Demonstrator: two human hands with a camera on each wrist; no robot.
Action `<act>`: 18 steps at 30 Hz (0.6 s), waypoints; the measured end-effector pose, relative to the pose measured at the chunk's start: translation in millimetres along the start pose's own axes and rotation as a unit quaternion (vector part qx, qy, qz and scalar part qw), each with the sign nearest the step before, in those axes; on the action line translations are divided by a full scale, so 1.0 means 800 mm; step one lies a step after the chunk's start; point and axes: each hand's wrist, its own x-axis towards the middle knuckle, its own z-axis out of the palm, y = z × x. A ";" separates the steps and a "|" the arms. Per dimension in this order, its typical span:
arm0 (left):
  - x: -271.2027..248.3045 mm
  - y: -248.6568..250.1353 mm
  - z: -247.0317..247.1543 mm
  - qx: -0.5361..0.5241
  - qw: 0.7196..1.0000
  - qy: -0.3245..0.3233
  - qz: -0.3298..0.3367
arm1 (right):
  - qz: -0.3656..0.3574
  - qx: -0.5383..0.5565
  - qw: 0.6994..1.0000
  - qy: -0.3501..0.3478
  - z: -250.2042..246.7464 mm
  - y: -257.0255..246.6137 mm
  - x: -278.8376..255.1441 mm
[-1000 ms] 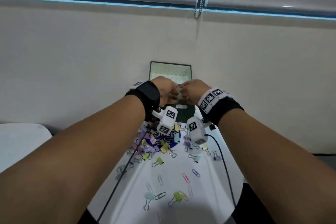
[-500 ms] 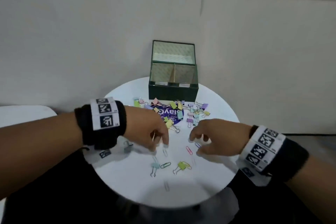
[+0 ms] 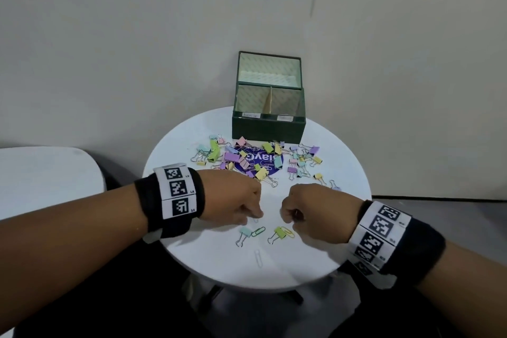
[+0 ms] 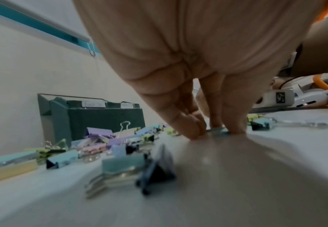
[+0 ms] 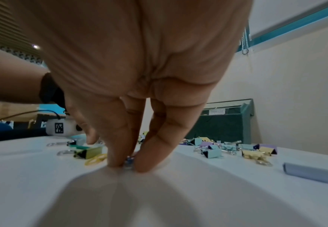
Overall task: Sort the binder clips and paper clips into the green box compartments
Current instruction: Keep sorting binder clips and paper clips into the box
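Note:
The green box (image 3: 269, 129) stands open at the back of the round white table (image 3: 343, 228), with two labelled front compartments. In front of it lies a pile of pastel binder clips (image 3: 255, 159). Near the table's front, my left hand (image 3: 256, 215) pinches a pale paper clip (image 4: 215, 130) against the tabletop with thumb and fingers. My right hand (image 3: 288, 218) pinches a blue paper clip (image 5: 129, 162) that lies flat on the table. In the wrist views, the left hand (image 4: 214, 132) and the right hand (image 5: 129, 166) both have their fingertips down on the surface.
Just in front of my hands lie a teal binder clip (image 3: 244, 233), a green paper clip (image 3: 258, 231), a green binder clip (image 3: 278, 233), a yellow paper clip (image 3: 288, 233) and a white paper clip (image 3: 258, 256). A wall rises behind the box. A second white surface (image 3: 41, 178) is at the left.
Both hands came back from the green box and down to the table's front. Their fingers have since closed onto paper clips on the tabletop.

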 end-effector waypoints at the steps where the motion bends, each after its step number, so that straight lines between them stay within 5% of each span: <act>1: 0.002 0.000 0.001 0.005 1.000 0.012 0.005 | 0.004 -0.004 1.000 0.001 0.000 -0.001 0.002; 9: 0.011 0.009 -0.004 0.055 0.998 0.036 0.009 | 0.047 -0.006 0.999 0.025 0.002 -0.008 0.032; 13: 0.012 0.006 -0.003 0.041 0.997 0.067 -0.002 | 0.094 0.186 0.978 0.032 -0.015 0.013 0.040; 14: 0.011 0.005 -0.003 0.029 0.996 0.080 -0.009 | 0.100 0.316 0.942 0.047 -0.023 0.021 0.039; 16: 0.009 0.002 -0.006 -0.004 0.994 0.107 -0.032 | 0.125 0.606 0.783 0.065 -0.034 0.035 0.034; 18: 0.006 -0.002 -0.008 -0.031 0.990 0.131 -0.049 | 0.143 0.755 0.635 0.078 -0.040 0.044 0.029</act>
